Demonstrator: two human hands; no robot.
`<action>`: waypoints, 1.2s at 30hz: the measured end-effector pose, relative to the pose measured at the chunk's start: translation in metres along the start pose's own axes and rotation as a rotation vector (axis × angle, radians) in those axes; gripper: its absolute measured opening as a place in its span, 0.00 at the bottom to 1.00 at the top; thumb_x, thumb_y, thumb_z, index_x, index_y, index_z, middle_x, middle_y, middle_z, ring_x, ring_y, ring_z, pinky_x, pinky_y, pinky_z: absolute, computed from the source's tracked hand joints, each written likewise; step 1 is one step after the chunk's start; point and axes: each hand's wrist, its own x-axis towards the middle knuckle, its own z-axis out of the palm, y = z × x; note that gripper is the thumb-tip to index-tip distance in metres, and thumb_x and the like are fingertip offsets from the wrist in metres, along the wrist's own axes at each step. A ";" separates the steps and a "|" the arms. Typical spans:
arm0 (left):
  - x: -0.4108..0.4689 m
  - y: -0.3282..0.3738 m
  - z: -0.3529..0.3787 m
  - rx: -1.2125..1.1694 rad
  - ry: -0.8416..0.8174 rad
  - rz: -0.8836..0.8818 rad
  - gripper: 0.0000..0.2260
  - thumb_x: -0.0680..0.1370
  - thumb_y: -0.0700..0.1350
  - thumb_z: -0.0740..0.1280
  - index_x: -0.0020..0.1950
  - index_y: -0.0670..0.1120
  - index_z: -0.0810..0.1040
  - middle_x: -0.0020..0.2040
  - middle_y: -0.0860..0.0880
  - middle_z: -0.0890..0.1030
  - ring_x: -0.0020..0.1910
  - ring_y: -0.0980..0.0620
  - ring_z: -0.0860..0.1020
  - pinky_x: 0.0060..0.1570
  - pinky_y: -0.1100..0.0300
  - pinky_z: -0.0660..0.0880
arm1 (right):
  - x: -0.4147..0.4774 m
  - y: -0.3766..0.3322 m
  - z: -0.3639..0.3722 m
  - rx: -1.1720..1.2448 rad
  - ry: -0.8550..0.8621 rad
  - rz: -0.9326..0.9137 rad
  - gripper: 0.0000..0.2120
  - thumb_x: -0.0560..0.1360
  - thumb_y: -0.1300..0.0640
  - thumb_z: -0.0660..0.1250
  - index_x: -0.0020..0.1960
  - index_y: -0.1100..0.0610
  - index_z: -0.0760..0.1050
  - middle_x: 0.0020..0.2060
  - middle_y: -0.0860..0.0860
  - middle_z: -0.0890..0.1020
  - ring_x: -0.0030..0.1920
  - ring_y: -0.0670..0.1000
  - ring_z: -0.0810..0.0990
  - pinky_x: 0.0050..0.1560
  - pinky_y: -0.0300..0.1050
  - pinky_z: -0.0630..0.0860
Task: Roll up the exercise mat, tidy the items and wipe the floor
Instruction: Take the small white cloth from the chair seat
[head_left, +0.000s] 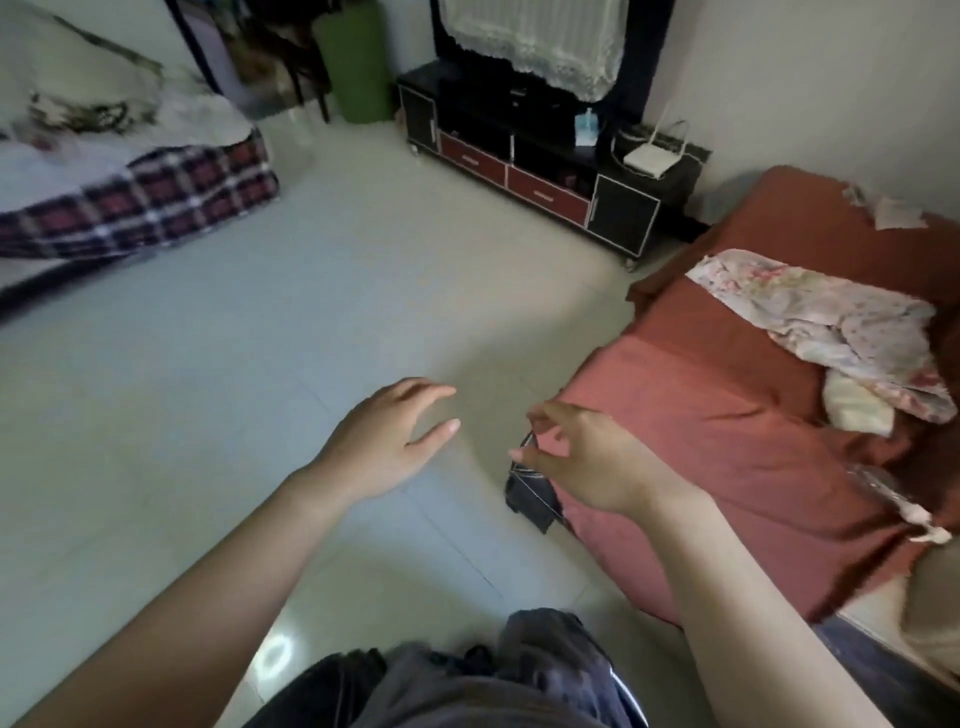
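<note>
My right hand (582, 462) hangs over the corner of a low red mattress (727, 426). Its fingertips pinch a thin dark loop joined to a small dark grey item (530, 501), which dangles just above the pale tiled floor (260, 374); what that item is I cannot tell. My left hand (387, 441) hovers over the floor to the left of it, fingers spread and holding nothing. A green rolled exercise mat (356, 67) stands upright against the far wall.
A black and red TV cabinet (524, 171) with a white router (652, 160) lines the far wall. A bed with a plaid blanket (140, 202) sits at the left. A floral cloth (831, 322) lies on the mattress. My dark shorts (493, 686) fill the bottom edge.
</note>
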 end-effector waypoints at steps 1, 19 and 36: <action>0.000 -0.009 -0.003 -0.009 0.012 -0.030 0.26 0.75 0.62 0.52 0.70 0.54 0.68 0.68 0.57 0.69 0.66 0.58 0.67 0.55 0.65 0.62 | 0.010 -0.004 0.002 -0.002 -0.022 -0.020 0.26 0.74 0.41 0.65 0.67 0.54 0.68 0.60 0.49 0.76 0.57 0.49 0.75 0.54 0.42 0.71; 0.238 -0.072 -0.068 -0.006 0.049 -0.095 0.21 0.78 0.59 0.56 0.69 0.53 0.69 0.66 0.57 0.70 0.64 0.57 0.69 0.55 0.65 0.63 | 0.285 0.014 -0.084 0.051 -0.021 -0.101 0.23 0.74 0.42 0.65 0.63 0.52 0.72 0.57 0.46 0.77 0.53 0.45 0.73 0.51 0.40 0.69; 0.461 -0.213 -0.135 0.055 -0.069 -0.029 0.25 0.75 0.62 0.51 0.69 0.54 0.68 0.67 0.56 0.70 0.65 0.55 0.69 0.61 0.55 0.68 | 0.534 -0.015 -0.125 0.004 -0.104 0.059 0.24 0.74 0.38 0.62 0.65 0.48 0.69 0.62 0.44 0.73 0.59 0.44 0.71 0.54 0.39 0.66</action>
